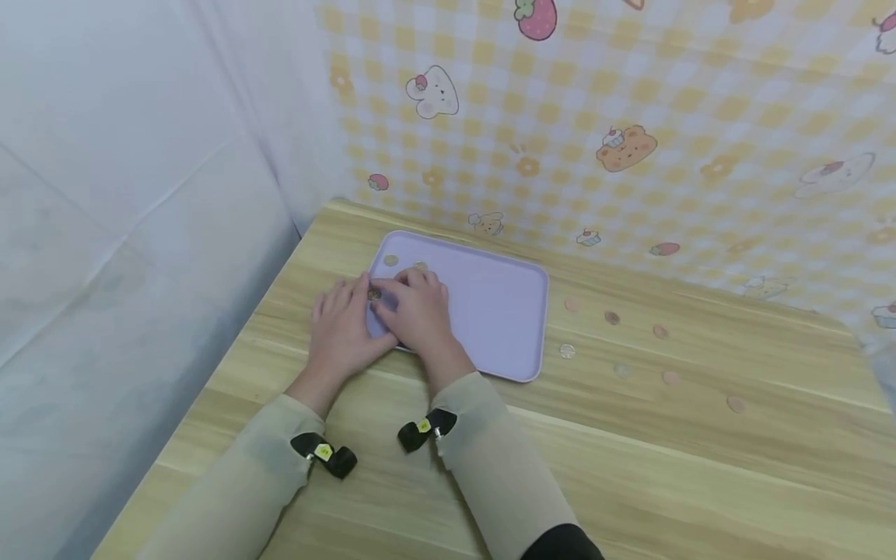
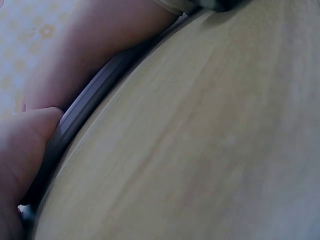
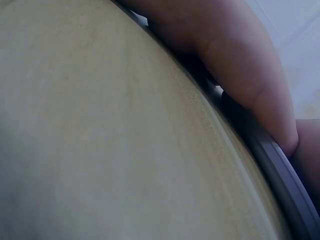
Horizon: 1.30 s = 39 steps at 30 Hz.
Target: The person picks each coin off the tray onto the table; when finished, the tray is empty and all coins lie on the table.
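Observation:
A lilac tray lies on the wooden table. My left hand rests along its left edge, fingers fairly straight, with the thumb reaching to the front rim. Over the tray's left part, my right hand pinches a dark brassy coin between thumb and index finger, close beside the left fingertips. Toward the tray's back left corner lie a gold-toned coin and another coin, partly covered by the right hand. In the left wrist view, the left thumb touches the tray's rim.
To the right of the tray several coins lie scattered on the table, among them a silvery coin, a dark copper coin and a pinkish coin. Behind the table hangs a yellow checked cloth; a white sheet hangs at left.

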Tool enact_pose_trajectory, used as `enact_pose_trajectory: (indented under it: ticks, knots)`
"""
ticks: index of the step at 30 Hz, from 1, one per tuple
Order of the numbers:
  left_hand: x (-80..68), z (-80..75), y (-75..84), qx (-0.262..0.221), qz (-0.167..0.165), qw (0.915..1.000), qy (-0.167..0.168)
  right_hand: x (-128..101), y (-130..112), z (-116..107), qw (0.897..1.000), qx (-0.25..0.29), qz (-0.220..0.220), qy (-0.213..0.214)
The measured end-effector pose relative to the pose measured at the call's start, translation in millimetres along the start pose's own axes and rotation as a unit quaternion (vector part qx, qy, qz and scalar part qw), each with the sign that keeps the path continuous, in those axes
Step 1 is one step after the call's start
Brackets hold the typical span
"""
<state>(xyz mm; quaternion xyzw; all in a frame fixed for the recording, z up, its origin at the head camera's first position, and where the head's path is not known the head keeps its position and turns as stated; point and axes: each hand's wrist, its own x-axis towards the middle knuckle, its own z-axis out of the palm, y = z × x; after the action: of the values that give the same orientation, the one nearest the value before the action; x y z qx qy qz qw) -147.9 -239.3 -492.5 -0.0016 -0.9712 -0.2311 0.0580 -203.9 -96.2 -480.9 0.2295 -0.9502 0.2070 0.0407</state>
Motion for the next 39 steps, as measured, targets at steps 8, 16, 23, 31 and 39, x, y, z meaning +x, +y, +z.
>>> enact_pose_trajectory:
  ticks: [8, 16, 23, 31, 39]
  knots:
    - [0.3, 1.4, 0.0, 0.007, 0.003, 1.0000, 0.006, 0.6, -0.9, -0.4, 1.000, 0.007, 0.013, 0.000]
    - [0.3, 0.9, -0.5, 0.005, 0.006, 0.9999, 0.011, -0.6, -0.6, -3.5, 0.999, 0.035, 0.022, 0.007]
    - [0.4, 2.4, -1.7, 0.000, 0.007, 0.9998, 0.016, -0.9, 0.2, -5.3, 0.998, 0.049, 0.027, -0.004]
    - [-1.2, 4.5, -2.5, -0.003, 0.005, 0.9999, 0.014, 0.4, 5.1, -4.2, 0.997, 0.065, 0.021, -0.032]
    - [-3.0, 4.6, -2.3, -0.003, 0.007, 0.9998, 0.017, -2.1, 8.6, 1.6, 0.992, 0.126, -0.021, 0.006]
